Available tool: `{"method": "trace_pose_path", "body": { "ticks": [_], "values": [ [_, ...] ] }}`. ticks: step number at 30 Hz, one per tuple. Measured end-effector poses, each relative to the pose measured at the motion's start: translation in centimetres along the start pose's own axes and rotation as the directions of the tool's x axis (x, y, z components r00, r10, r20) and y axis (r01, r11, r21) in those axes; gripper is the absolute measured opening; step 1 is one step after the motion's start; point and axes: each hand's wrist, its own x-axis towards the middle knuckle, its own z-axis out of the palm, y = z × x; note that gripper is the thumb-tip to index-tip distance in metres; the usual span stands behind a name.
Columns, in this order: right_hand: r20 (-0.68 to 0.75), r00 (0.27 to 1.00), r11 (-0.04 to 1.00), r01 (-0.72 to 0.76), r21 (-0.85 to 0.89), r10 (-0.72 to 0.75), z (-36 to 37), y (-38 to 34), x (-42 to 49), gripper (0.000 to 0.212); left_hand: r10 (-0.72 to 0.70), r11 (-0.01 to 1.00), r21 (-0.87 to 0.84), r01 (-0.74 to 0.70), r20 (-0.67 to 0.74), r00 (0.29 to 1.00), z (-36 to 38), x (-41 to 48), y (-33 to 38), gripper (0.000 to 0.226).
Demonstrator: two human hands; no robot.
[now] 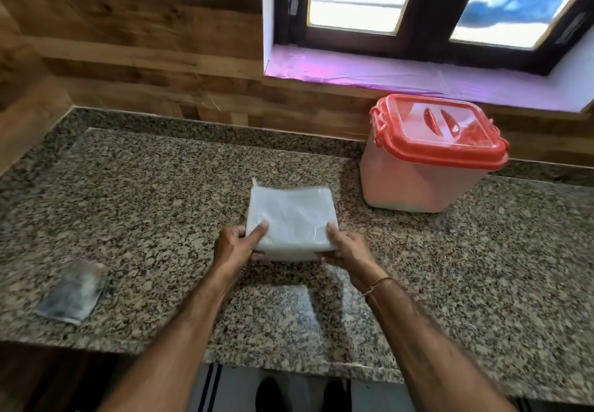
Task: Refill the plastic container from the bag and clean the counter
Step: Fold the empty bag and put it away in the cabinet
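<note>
Fingers of left hand (236, 243) and right hand (345, 248) clamp near corners of white bag (291, 218), thumbs on top, other fingers underneath. Bag at counter (160, 186) middle, near edge lifted. Plastic container (424, 167) with red lid (440, 132) closed, toward back right edge, apart from bag. Small clear packet (72, 291) flat near front left edge.

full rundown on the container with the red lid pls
The plastic container is a translucent, boxy tub, whitish-pink, tapering toward its base. Its red-rimmed lid has a clear panel, a red handle and side latches, and sits closed. It stands upright at the back right of the granite counter, below the window sill. Neither hand touches it.
</note>
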Motion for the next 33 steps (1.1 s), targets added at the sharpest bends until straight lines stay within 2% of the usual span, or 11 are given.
{"method": "trace_pose_path", "body": {
  "ticks": [3,7,11,12,15,17,19,23,26,28,33],
  "values": [
    [-0.034,0.997,0.987,-0.068,-0.146,0.063,-0.6,3.8,0.1,0.045,-0.099,0.99,0.097,0.105,-0.06,0.993,0.2,-1.7,-3.8,0.037],
    [-0.108,0.989,0.937,-0.133,-0.322,0.104,-1.2,7.7,0.7,0.056,-0.171,0.962,0.189,0.195,-0.137,0.976,1.4,-3.8,-7.2,0.036],
    [-0.152,0.985,0.87,-0.148,-0.47,0.086,-2.3,8.7,1.0,0.027,-0.189,0.928,0.293,0.228,-0.156,0.97,2.3,-5.2,-8.6,0.032],
    [-0.146,0.986,0.863,-0.136,-0.486,0.073,-2.4,8.5,0.9,0.022,-0.187,0.916,0.328,0.23,-0.158,0.97,2.4,-5.3,-9.0,0.036],
    [-0.041,0.998,0.859,-0.052,-0.51,0.037,-2.6,8.4,1.3,0.029,-0.163,0.894,0.395,0.213,-0.158,0.974,3.2,-5.8,-9.2,0.048],
    [0.057,0.998,0.866,0.005,-0.5,0.027,-2.9,8.3,1.6,0.033,-0.149,0.898,0.388,0.206,-0.171,0.974,4.2,-6.3,-8.7,0.052],
    [0.073,0.997,0.867,0.016,-0.497,0.024,-3.3,8.2,2.2,0.031,-0.155,0.906,0.363,0.218,-0.193,0.969,5.1,-6.7,-8.0,0.057],
    [0.047,0.998,0.904,-0.016,-0.426,0.04,-4.2,7.7,3.1,0.034,-0.226,0.948,0.181,0.263,-0.201,0.953,5.4,-7.1,-7.8,0.063],
    [0.204,0.979,0.94,0.056,-0.337,0.015,-3.2,6.3,2.3,0.013,-0.306,0.949,-0.163,0.271,-0.253,0.918,4.1,-8.6,-7.1,0.033],
    [0.317,0.949,0.947,0.101,-0.304,0.0,-1.5,5.0,1.2,0.012,-0.345,0.909,-0.335,0.249,-0.268,0.9,2.5,-9.9,-6.8,0.027],
    [0.465,0.885,0.932,0.154,-0.328,0.017,5.3,4.5,-2.5,0.013,-0.341,0.895,-0.425,0.134,-0.458,0.821,-3.1,-14.4,-8.5,0.033]
  ]
}}
